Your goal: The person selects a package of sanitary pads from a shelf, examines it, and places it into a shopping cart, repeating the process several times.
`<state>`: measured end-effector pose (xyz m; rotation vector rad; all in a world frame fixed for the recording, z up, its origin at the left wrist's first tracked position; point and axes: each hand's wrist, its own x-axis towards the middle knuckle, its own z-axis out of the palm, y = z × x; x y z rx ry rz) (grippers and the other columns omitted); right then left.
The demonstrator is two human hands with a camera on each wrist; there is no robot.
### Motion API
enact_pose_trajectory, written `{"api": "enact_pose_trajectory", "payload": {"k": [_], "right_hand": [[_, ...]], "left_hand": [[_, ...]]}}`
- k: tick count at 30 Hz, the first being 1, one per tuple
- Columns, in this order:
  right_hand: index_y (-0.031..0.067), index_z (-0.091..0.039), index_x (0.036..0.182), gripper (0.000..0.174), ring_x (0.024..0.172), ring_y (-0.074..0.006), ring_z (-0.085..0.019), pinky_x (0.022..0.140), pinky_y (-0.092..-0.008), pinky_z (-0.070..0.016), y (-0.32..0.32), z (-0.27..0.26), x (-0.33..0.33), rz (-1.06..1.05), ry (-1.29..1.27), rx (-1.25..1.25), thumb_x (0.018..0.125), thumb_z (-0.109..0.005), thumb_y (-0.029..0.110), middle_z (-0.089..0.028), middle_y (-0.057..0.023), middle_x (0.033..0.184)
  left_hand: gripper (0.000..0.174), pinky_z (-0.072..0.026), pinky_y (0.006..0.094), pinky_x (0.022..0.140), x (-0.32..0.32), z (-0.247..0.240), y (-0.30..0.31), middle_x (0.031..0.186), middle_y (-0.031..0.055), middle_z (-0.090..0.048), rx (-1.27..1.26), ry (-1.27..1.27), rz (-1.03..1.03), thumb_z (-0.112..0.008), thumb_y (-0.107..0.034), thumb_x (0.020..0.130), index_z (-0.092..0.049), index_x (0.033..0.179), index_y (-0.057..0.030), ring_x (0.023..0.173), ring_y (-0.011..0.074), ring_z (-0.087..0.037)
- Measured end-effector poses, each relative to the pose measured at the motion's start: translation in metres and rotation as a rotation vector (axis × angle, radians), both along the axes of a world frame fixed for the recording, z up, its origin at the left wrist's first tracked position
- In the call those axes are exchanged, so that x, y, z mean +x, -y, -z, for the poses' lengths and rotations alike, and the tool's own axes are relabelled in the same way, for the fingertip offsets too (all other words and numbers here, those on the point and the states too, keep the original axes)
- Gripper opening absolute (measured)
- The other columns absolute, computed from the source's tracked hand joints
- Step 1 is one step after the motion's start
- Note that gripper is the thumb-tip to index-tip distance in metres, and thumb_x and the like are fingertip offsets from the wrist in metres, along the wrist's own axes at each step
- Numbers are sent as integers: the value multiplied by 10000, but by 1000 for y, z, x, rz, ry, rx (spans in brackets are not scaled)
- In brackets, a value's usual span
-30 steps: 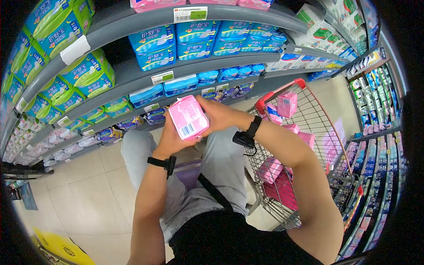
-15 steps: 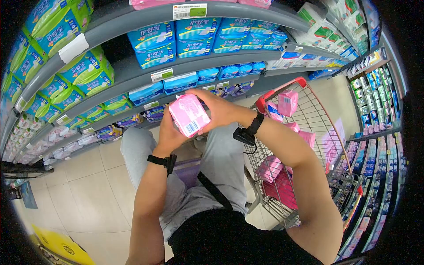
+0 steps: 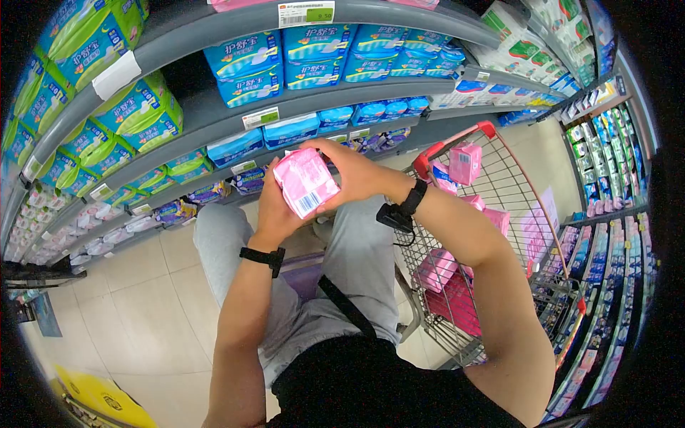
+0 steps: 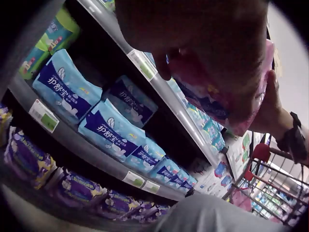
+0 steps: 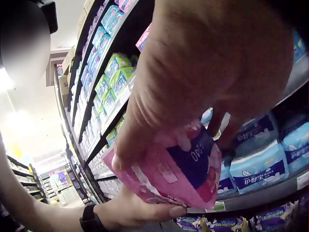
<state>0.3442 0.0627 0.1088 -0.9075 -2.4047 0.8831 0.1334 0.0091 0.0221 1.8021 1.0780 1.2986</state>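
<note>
Both hands hold a pink pack of sanitary pads (image 3: 307, 178) in front of the lower shelves, over the person's knees. Its barcode end faces up toward the head camera. The left hand (image 3: 278, 210) grips the near left side. Around the far right side bend the fingers of the right hand (image 3: 357, 175). In the right wrist view the same pink pack (image 5: 166, 166) shows a dark blue printed panel, with the left hand (image 5: 137, 210) under it. The back of a hand covers part of the pack (image 4: 263, 67) in the left wrist view.
At the right stands a wire shopping cart (image 3: 528, 189) with several pink packs (image 3: 437, 271) inside. Shelves ahead carry blue packs (image 3: 246, 60) and green packs (image 3: 139, 114). A grey shelf edge (image 3: 342, 100) runs close beyond the hands. Tiled floor (image 3: 135, 321) lies at the left.
The pink pack has moved slightly up and turned a little between the hands. The right hand has shifted left along its far edge. The cart and shelves stay nearly the same.
</note>
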Motion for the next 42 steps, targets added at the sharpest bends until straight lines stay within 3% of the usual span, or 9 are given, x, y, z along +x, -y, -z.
{"api": "enact_pose_trajectory", "payload": {"k": [3, 7, 13, 15, 18, 23, 27, 30, 42], "right_hand": [[62, -219, 1540, 1265, 1374, -352, -437, 1132, -423, -369, 2, 1, 2, -24, -33, -103, 560, -958, 367, -407, -224, 1488], [58, -104, 1570, 1361, 1404, -370, -400, 1151, -427, -346, -1, 9, 6, -63, 33, -116, 569, -959, 405, -342, -257, 1531], [50, -131, 1564, 1342, 1395, -380, -409, 1140, -431, -360, -2, 6, 6, -121, 92, -120, 575, -953, 432, -365, -240, 1525], [38, -223, 1528, 1249, 1322, -383, -481, 1082, -444, -407, -1, 2, 6, -120, 77, -130, 589, -949, 429, -460, -225, 1438], [26, -306, 1472, 1141, 1249, -378, -539, 1022, -446, -443, -3, 2, 6, -107, 90, -127, 610, -938, 428, -521, -225, 1354], [14, -395, 1375, 997, 1192, -392, -574, 965, -445, -471, -3, 0, 3, -76, 141, -141, 632, -921, 420, -570, -239, 1267], [15, -406, 1341, 966, 1171, -429, -571, 948, -468, -478, -3, 0, 0, -45, 199, -55, 631, -910, 432, -586, -248, 1243], [23, -401, 1328, 973, 1136, -452, -583, 919, -486, -495, -5, 9, 3, -54, 180, 14, 625, -898, 475, -598, -260, 1236], [21, -309, 1459, 1101, 1256, -425, -514, 1039, -469, -440, 3, -4, 0, -37, 240, 67, 622, -914, 400, -521, -254, 1349]], "left_hand": [[1219, -410, 413, 1104, 1, -3, 0, 1453, 166, -440, -139, 124, 5, -967, -248, 589, -193, 1504, -29, 1340, 290, -480], [1181, -426, 407, 1091, 4, 9, -6, 1421, 137, -467, -108, 369, 44, -963, -204, 558, -246, 1482, -41, 1322, 276, -497], [1136, -449, 402, 1064, 1, 9, -2, 1402, 137, -491, -138, 306, 51, -966, -178, 537, -308, 1452, -39, 1293, 261, -522], [1096, -463, 397, 1036, 3, 11, -2, 1365, 157, -542, -89, 312, 28, -980, -204, 540, -352, 1421, -27, 1248, 264, -569], [1126, -467, 399, 1033, 2, 9, -1, 1380, 160, -529, -85, 233, 16, -987, -221, 530, -334, 1427, -25, 1257, 262, -563], [1253, -444, 416, 1068, 1, 12, -3, 1412, 165, -499, -53, 327, 137, -991, -250, 523, -220, 1489, -42, 1303, 281, -527], [1320, -412, 432, 1101, 0, 3, -3, 1435, 165, -473, -9, 368, 190, -987, -258, 516, -153, 1517, -44, 1343, 289, -487], [1288, -409, 428, 1097, 4, -8, 5, 1424, 157, -476, -123, 444, 153, -985, -260, 500, -202, 1497, -33, 1333, 279, -491], [1093, -450, 398, 1022, 0, 13, -3, 1309, 150, -547, 53, 229, 0, -988, -284, 520, -374, 1389, -30, 1217, 278, -571]]}}
